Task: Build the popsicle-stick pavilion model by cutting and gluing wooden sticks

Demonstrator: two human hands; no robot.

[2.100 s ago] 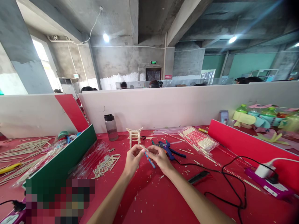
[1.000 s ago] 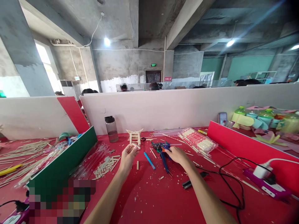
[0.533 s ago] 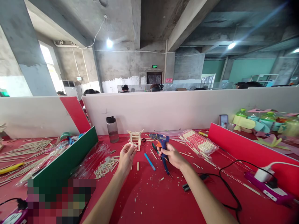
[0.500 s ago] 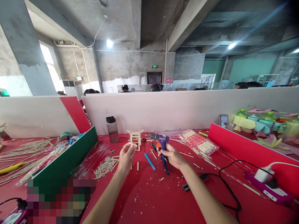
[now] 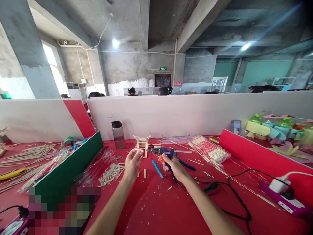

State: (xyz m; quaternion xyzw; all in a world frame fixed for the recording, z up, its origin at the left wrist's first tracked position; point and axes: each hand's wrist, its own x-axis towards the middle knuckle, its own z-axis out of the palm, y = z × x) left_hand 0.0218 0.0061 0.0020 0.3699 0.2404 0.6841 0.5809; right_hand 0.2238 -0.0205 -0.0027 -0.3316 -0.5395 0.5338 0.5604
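Observation:
Fingers of my left hand (image 5: pixel 133 163) are closed on a small piece of wooden stick (image 5: pixel 139 150). My right hand (image 5: pixel 172 165) is wrapped round the handle of a blue glue gun (image 5: pixel 162 151), whose nozzle points left toward the left hand. A clear glue stick (image 5: pixel 184 151) sticks out of its back. Just behind my left hand stands a small wooden stick frame (image 5: pixel 142 143). Between the hands a blue stick (image 5: pixel 157 169) lies on the red table (image 5: pixel 146 209), with a short wooden piece (image 5: pixel 145 173) beside it.
A water bottle (image 5: pixel 118 135) stands at the back. Chopped sticks (image 5: pixel 110 174) lie left, near a green divider (image 5: pixel 73 166). Packaged sticks (image 5: pixel 210 149) lie at the right. A black cable (image 5: pixel 238 192) runs to a purple power strip (image 5: pixel 283 199). Dark-handled pliers (image 5: pixel 186 164) lie behind my right hand.
My right hand has moved slightly left and turned the glue gun more level, its nozzle nearer my left hand. The pliers and the clear glue stick show more. My left hand has barely moved.

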